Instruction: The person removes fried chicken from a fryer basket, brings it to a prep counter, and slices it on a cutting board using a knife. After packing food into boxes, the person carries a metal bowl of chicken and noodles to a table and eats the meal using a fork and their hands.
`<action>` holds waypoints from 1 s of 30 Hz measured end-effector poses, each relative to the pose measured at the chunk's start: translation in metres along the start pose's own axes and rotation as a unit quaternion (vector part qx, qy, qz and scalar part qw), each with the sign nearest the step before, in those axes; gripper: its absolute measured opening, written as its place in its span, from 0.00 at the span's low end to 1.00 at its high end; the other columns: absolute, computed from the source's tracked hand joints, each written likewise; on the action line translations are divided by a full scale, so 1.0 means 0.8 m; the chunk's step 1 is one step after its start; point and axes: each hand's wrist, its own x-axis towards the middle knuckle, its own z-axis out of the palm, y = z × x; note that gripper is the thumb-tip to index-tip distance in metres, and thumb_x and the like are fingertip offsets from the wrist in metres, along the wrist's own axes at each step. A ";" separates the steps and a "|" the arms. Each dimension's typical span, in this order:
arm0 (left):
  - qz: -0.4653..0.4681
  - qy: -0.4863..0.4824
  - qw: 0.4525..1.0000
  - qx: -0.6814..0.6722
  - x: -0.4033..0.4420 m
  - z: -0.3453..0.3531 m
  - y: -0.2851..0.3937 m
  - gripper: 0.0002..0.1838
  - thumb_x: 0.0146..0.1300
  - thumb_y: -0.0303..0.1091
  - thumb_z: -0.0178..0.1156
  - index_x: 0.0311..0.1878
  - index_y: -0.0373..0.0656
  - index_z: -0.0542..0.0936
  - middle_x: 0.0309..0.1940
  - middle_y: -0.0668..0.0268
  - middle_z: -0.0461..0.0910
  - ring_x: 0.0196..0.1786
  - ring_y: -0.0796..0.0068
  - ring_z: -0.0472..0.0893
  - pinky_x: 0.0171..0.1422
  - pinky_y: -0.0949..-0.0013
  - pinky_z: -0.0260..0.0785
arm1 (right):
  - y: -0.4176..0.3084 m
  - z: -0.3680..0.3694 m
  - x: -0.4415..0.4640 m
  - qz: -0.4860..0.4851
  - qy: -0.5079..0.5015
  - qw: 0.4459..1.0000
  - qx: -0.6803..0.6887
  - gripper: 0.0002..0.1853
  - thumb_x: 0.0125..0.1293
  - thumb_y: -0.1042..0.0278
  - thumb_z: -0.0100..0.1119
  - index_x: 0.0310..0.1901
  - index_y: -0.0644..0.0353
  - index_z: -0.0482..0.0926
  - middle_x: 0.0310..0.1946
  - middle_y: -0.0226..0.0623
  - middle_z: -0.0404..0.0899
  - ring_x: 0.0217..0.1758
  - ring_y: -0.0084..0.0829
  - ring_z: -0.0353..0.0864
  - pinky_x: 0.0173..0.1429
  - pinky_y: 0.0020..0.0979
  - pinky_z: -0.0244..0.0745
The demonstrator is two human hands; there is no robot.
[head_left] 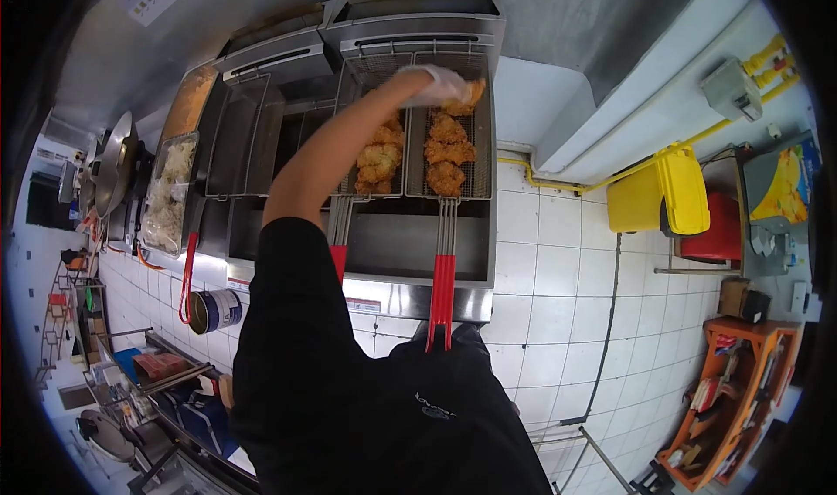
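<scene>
From my remote seat I see the left hand gripping a fried piece at the far end of the rightmost basket, whose long axis runs past more pieces to its red handle, while the unseen right hand I cannot judge.

Yellow bin, orange shelf unit at right; dark bucket left; white tiled floor.

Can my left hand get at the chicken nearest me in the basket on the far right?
Probably yes: your gloved left hand is already over that basket's far end, and the nearest chicken lies uncovered, with nothing visible blocking it.
</scene>
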 end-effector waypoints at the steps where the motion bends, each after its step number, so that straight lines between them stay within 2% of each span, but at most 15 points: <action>1: 0.055 0.033 0.995 -0.082 -0.011 -0.011 -0.016 0.30 0.65 0.45 0.52 0.66 0.36 0.73 0.59 0.51 0.77 0.60 0.51 0.76 0.62 0.45 0.65 | -0.004 -0.003 0.002 0.004 0.001 1.000 -0.002 0.21 0.66 0.61 0.54 0.50 0.74 0.80 0.32 0.49 0.85 0.33 0.36 0.82 0.41 0.36 0.77; 3: 0.109 0.068 0.978 -0.163 -0.054 -0.031 -0.032 0.32 0.65 0.45 0.54 0.69 0.37 0.70 0.59 0.53 0.76 0.59 0.51 0.74 0.64 0.44 0.63 | -0.020 -0.008 -0.002 0.015 0.003 1.000 0.001 0.21 0.66 0.61 0.54 0.50 0.74 0.80 0.32 0.49 0.85 0.33 0.36 0.82 0.41 0.36 0.77; 5: 0.076 0.256 0.918 -0.294 -0.096 -0.028 -0.043 0.35 0.60 0.45 0.60 0.69 0.38 0.69 0.60 0.50 0.75 0.59 0.54 0.75 0.65 0.48 0.65 | -0.041 -0.014 -0.010 0.036 -0.004 0.999 0.032 0.21 0.66 0.61 0.54 0.50 0.74 0.80 0.32 0.49 0.85 0.32 0.36 0.82 0.41 0.36 0.77; 6: 0.075 0.257 0.917 -0.296 -0.105 -0.033 -0.059 0.35 0.60 0.45 0.60 0.69 0.38 0.69 0.60 0.50 0.75 0.59 0.54 0.75 0.65 0.48 0.65 | -0.064 -0.020 -0.019 0.045 -0.010 0.997 0.056 0.21 0.67 0.61 0.54 0.50 0.74 0.80 0.32 0.49 0.85 0.32 0.36 0.82 0.41 0.36 0.77; 9: -0.073 0.169 0.977 -0.106 -0.114 -0.040 -0.095 0.39 0.55 0.45 0.65 0.69 0.37 0.69 0.68 0.46 0.67 0.65 0.54 0.73 0.64 0.51 0.70 | -0.076 -0.020 -0.014 0.055 -0.030 0.996 0.070 0.21 0.67 0.61 0.54 0.50 0.74 0.80 0.32 0.48 0.85 0.32 0.36 0.82 0.40 0.36 0.76; 11: -0.208 0.058 0.960 0.179 -0.102 -0.013 -0.114 0.42 0.52 0.48 0.66 0.70 0.38 0.70 0.68 0.43 0.66 0.64 0.53 0.76 0.60 0.55 0.75 | -0.062 -0.015 -0.003 0.047 -0.039 0.998 0.030 0.21 0.67 0.61 0.55 0.50 0.74 0.80 0.32 0.48 0.85 0.32 0.36 0.82 0.40 0.36 0.76; 14: -0.205 0.052 0.908 0.362 -0.073 0.053 -0.139 0.44 0.53 0.57 0.67 0.68 0.38 0.72 0.64 0.43 0.71 0.59 0.51 0.79 0.58 0.53 0.76 | -0.029 -0.012 0.015 -0.037 -0.055 0.998 -0.018 0.21 0.68 0.60 0.55 0.49 0.74 0.79 0.32 0.47 0.85 0.31 0.34 0.81 0.37 0.35 0.76; 17: -0.147 -0.024 0.911 0.385 -0.076 0.085 -0.119 0.48 0.54 0.67 0.65 0.65 0.32 0.74 0.60 0.40 0.73 0.59 0.50 0.77 0.59 0.57 0.74 | -0.030 -0.018 0.019 -0.133 -0.044 0.985 -0.100 0.21 0.68 0.61 0.55 0.49 0.75 0.79 0.32 0.48 0.85 0.32 0.34 0.82 0.36 0.34 0.75; 18: -0.147 -0.025 0.912 0.382 -0.073 0.085 -0.124 0.48 0.54 0.67 0.65 0.65 0.32 0.74 0.60 0.40 0.73 0.59 0.50 0.77 0.59 0.57 0.74 | -0.048 -0.023 0.011 -0.065 -0.052 0.995 -0.050 0.21 0.69 0.61 0.54 0.49 0.76 0.78 0.33 0.48 0.85 0.32 0.35 0.83 0.36 0.34 0.76; 20: -0.151 -0.157 0.972 0.085 -0.052 0.077 -0.143 0.52 0.50 0.65 0.71 0.68 0.33 0.70 0.63 0.44 0.73 0.59 0.51 0.79 0.57 0.55 0.75 | -0.092 -0.033 -0.011 0.004 -0.057 0.998 -0.001 0.21 0.69 0.62 0.53 0.49 0.77 0.78 0.33 0.49 0.85 0.33 0.35 0.84 0.37 0.35 0.77; 23: -0.136 -0.078 0.986 0.061 -0.009 0.092 -0.212 0.53 0.53 0.69 0.67 0.70 0.36 0.68 0.67 0.51 0.72 0.63 0.50 0.77 0.58 0.47 0.76 | -0.110 -0.034 -0.023 0.029 -0.054 0.997 0.049 0.21 0.70 0.63 0.52 0.49 0.78 0.78 0.35 0.50 0.85 0.34 0.36 0.85 0.38 0.35 0.78; 25: -0.142 -0.074 0.987 0.024 -0.007 0.092 -0.225 0.52 0.53 0.67 0.68 0.72 0.39 0.66 0.69 0.51 0.69 0.65 0.50 0.75 0.61 0.47 0.73 | -0.107 -0.032 -0.025 -0.060 -0.058 0.997 0.003 0.20 0.69 0.64 0.52 0.48 0.77 0.79 0.35 0.51 0.85 0.35 0.36 0.85 0.40 0.36 0.80; 27: -0.146 -0.071 0.987 -0.012 -0.008 0.084 -0.219 0.52 0.54 0.65 0.69 0.74 0.42 0.64 0.71 0.50 0.67 0.68 0.51 0.73 0.65 0.46 0.71 | -0.076 -0.020 -0.007 -0.053 -0.045 0.997 -0.012 0.19 0.69 0.64 0.52 0.48 0.76 0.79 0.35 0.52 0.85 0.36 0.36 0.85 0.40 0.37 0.79; 29: -0.100 -0.262 0.959 -0.032 -0.019 0.065 -0.203 0.51 0.56 0.63 0.69 0.77 0.51 0.60 0.78 0.51 0.52 0.76 0.48 0.59 0.74 0.42 0.59 | -0.037 -0.007 0.013 -0.045 -0.035 0.998 -0.027 0.19 0.68 0.64 0.53 0.47 0.75 0.80 0.35 0.52 0.84 0.36 0.35 0.85 0.40 0.38 0.79; 30: -0.100 -0.263 0.959 -0.031 -0.013 0.070 -0.210 0.51 0.56 0.63 0.69 0.77 0.51 0.60 0.78 0.51 0.52 0.76 0.48 0.59 0.74 0.42 0.59 | -0.025 -0.003 0.017 -0.051 -0.027 0.998 -0.034 0.19 0.68 0.61 0.55 0.46 0.71 0.82 0.34 0.49 0.85 0.36 0.36 0.84 0.42 0.37 0.78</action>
